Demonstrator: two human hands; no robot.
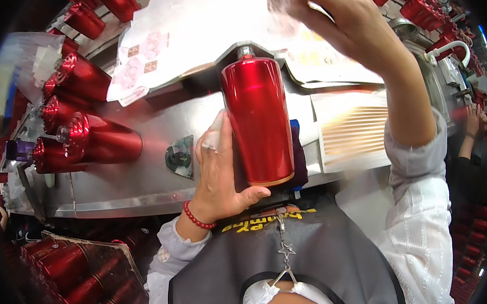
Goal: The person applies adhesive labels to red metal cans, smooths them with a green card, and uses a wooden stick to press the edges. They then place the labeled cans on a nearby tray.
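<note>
A glossy red bottle (257, 122) lies in front of me, its short clear neck pointing away and its gold-edged base toward me. My left hand (216, 174) is closed against its left side, thumb at the base; a whitish wrap covers part of one finger. The neck end rests at a grey angular metal holder (227, 55). Up at the far right, my right hand (347, 21) is raised over pale printed sheets (193, 27). Motion smears its fingertips, and a blurred, clear, shiny thing (280, 3) shows beside them; whether it is held I cannot tell.
Several red bottles (108, 138) lie on the metal worktop (160, 184) at left. A striped sheet (353, 129) lies right of my bottle, a small dark patterned piece (181, 157) left of it. A crate of red bottles (85, 279) stands below left. Another person's arm (470, 128) shows far right.
</note>
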